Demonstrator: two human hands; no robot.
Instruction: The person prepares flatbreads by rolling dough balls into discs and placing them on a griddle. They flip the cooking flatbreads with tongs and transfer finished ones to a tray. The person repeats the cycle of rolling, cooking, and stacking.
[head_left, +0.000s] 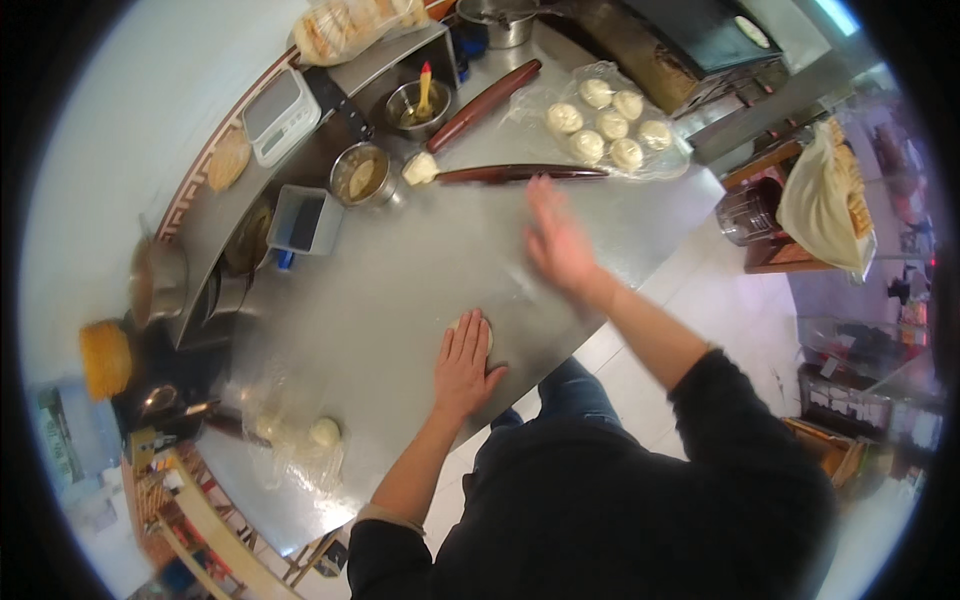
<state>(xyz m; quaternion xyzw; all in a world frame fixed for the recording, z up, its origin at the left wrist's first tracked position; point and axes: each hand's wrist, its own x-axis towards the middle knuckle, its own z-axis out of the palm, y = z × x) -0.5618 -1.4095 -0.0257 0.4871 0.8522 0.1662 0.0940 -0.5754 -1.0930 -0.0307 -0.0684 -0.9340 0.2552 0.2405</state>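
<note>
My left hand (463, 364) lies flat, palm down, on a flattened piece of dough (490, 337) whose pale edge shows around the fingers. Blurred by motion, my right hand (556, 240) is over the steel table (375, 300), just below a dark wooden rolling pin (517, 174), and nothing shows in it. A lump of pale dough or fat (420, 169) touches that pin's left end. Several dough balls (613, 126) sit under clear plastic film at the upper right. At the lower left, another dough ball (325, 432) lies beside crumpled film (289, 450).
A second rolling pin (484, 106) lies at the back, near a metal bowl with a brush (418, 105) and a metal pot (362, 176). A square container (304, 221), a kitchen scale (281, 116) and a cleaver (341, 105) are at the left back. A griddle (697, 37) stands top right.
</note>
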